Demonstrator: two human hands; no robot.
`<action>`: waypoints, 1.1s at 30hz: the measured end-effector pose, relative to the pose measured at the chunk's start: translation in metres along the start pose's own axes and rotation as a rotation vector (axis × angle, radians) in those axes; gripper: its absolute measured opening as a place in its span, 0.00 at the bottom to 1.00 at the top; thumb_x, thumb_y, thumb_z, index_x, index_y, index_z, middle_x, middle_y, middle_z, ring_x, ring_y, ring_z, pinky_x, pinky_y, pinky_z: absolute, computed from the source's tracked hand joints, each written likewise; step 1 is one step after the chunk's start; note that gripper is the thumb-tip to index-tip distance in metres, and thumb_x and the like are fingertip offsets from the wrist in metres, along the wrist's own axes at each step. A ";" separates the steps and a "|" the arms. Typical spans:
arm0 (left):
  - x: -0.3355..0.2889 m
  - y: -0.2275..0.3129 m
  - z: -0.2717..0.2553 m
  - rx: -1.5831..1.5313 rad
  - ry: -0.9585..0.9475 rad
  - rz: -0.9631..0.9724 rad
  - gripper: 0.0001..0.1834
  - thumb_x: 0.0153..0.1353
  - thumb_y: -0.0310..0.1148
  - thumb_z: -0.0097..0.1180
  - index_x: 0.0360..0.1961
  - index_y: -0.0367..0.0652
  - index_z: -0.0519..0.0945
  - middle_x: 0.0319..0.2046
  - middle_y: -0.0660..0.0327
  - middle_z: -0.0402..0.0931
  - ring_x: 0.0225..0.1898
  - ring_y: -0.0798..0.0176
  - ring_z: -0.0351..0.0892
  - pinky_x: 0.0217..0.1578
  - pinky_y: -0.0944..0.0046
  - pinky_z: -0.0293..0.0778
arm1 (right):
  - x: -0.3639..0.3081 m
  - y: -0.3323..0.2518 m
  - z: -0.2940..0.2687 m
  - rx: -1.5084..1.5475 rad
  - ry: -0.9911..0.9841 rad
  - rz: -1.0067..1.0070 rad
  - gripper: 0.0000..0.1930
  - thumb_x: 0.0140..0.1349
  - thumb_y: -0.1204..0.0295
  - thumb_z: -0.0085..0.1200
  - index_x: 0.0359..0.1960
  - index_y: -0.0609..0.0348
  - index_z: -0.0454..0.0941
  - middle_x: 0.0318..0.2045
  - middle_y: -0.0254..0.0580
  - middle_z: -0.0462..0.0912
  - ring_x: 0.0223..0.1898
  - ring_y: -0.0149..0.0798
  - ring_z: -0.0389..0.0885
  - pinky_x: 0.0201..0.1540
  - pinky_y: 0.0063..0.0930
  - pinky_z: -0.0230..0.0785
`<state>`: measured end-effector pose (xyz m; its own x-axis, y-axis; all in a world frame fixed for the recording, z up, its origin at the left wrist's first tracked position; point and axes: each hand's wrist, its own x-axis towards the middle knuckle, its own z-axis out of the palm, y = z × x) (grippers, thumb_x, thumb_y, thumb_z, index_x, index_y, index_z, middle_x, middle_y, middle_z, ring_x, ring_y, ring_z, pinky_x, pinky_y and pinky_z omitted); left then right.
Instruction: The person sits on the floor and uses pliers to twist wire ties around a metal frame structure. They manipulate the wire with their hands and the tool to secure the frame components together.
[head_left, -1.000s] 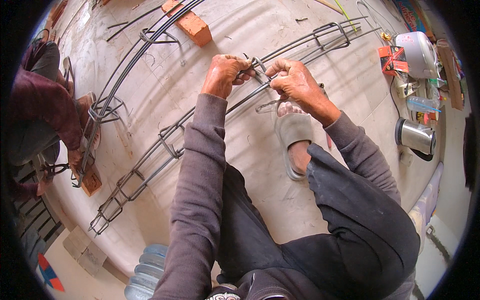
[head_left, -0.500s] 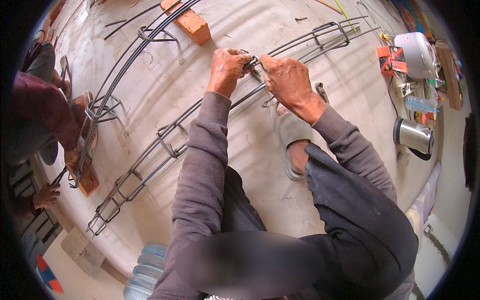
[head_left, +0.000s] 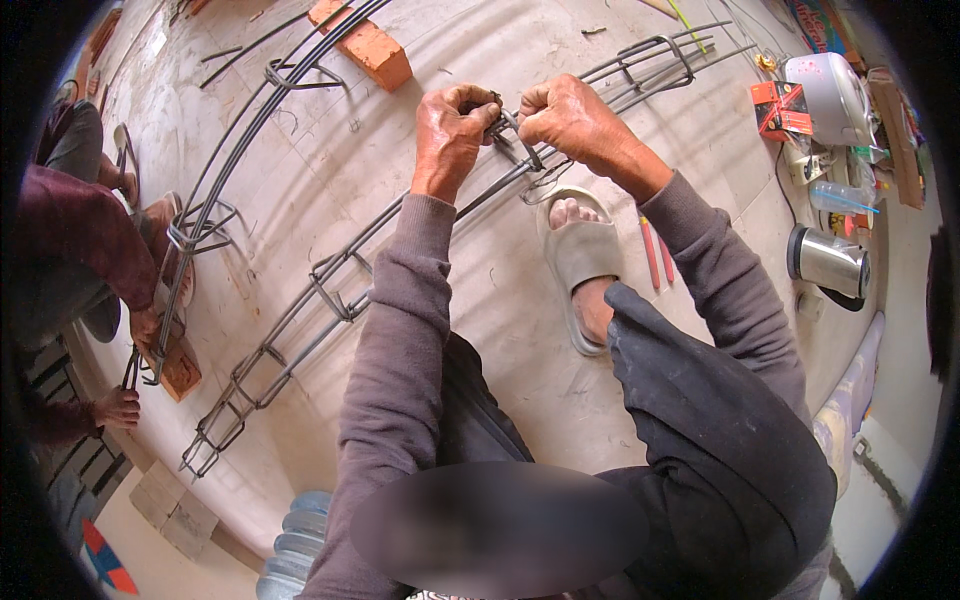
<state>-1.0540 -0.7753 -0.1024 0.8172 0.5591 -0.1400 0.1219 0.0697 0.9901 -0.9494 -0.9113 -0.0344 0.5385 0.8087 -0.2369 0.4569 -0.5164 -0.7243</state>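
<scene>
A long rebar cage (head_left: 330, 290) of thin bars and bent stirrups runs diagonally across the floor. My left hand (head_left: 452, 140) is closed in a pinch over its far side, with something small and dark at the fingertips, too unclear to name. To its right, my right hand (head_left: 575, 125) is curled shut against a stirrup (head_left: 522, 140) on the bars. Whether its fingers grip the stirrup or thin wire is hidden. A loop of wire (head_left: 545, 185) hangs near my sandalled foot (head_left: 580, 235). Red tool handles (head_left: 655, 252) lie beside that foot, their other end behind my right forearm.
Another person's hand (head_left: 118, 408) holds a dark tool by a second rebar cage (head_left: 210, 200), propped on bricks (head_left: 375, 55). A rice cooker (head_left: 825, 98), a red box (head_left: 782, 110) and a steel kettle (head_left: 830, 262) stand at the right. Water jug (head_left: 295, 540) at lower left.
My right hand has shifted slightly up and away from the left, uncovering more of the stirrup. My right forearm has swung right, exposing the red handles. The other person's hand has moved right.
</scene>
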 end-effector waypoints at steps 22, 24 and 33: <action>0.010 -0.012 0.006 0.306 0.151 -0.014 0.09 0.53 0.32 0.61 0.31 0.36 0.85 0.28 0.49 0.83 0.31 0.54 0.84 0.38 0.58 0.77 | -0.014 0.002 0.024 -0.422 0.193 -0.229 0.03 0.56 0.75 0.55 0.30 0.60 0.77 0.25 0.52 0.82 0.30 0.54 0.84 0.33 0.44 0.78; 0.007 -0.005 0.010 0.320 0.160 0.048 0.09 0.54 0.31 0.61 0.31 0.36 0.84 0.27 0.50 0.83 0.30 0.55 0.84 0.37 0.59 0.77 | -0.020 0.006 0.026 -0.397 0.243 -0.212 0.04 0.56 0.74 0.56 0.30 0.61 0.76 0.24 0.51 0.82 0.29 0.53 0.84 0.31 0.44 0.77; 0.001 0.001 0.010 0.347 0.169 0.257 0.05 0.55 0.26 0.59 0.31 0.36 0.83 0.27 0.51 0.83 0.29 0.54 0.84 0.35 0.60 0.77 | -0.013 0.009 0.024 -0.705 0.337 -0.494 0.04 0.57 0.74 0.55 0.27 0.57 0.74 0.22 0.42 0.79 0.26 0.43 0.84 0.28 0.33 0.78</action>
<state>-1.0480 -0.7828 -0.1020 0.7458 0.6509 0.1416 0.1323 -0.3531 0.9262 -0.9695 -0.9192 -0.0535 0.2948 0.9153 0.2745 0.9553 -0.2763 -0.1047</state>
